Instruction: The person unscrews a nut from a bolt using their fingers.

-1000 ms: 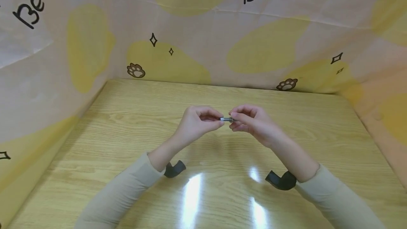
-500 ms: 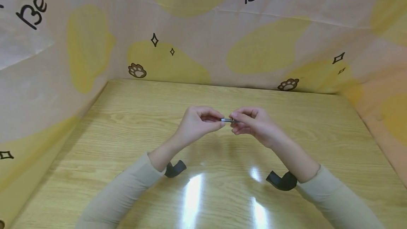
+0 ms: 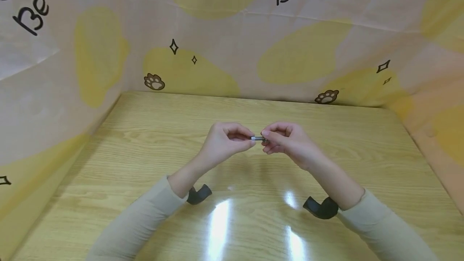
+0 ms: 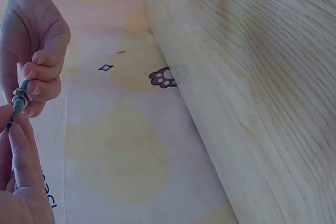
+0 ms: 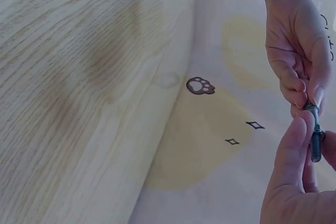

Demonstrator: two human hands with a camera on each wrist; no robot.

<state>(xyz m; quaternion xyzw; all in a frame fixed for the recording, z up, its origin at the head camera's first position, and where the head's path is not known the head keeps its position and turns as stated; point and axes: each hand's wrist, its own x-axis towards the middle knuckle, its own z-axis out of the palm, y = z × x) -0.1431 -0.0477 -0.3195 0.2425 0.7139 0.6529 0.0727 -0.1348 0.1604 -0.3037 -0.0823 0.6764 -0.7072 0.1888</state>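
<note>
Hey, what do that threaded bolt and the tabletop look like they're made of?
Bolt: apparently metal, perhaps steel, with a dull grey sheen along its threads.
Tabletop: wood or wood-look laminate, glossy, judging by grain lines and bright reflections.

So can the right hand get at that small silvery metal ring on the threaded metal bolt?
Probably yes: the right hand appears to pinch the ring, while the left hand grips the bolt farther along, leaving the way free.

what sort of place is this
Probably a makeshift indoor booth for tabletop work: a wood-grain tabletop is screened on the left, right and far sides by printed cloth, and its white reflections suggest lamps or windows.
</note>
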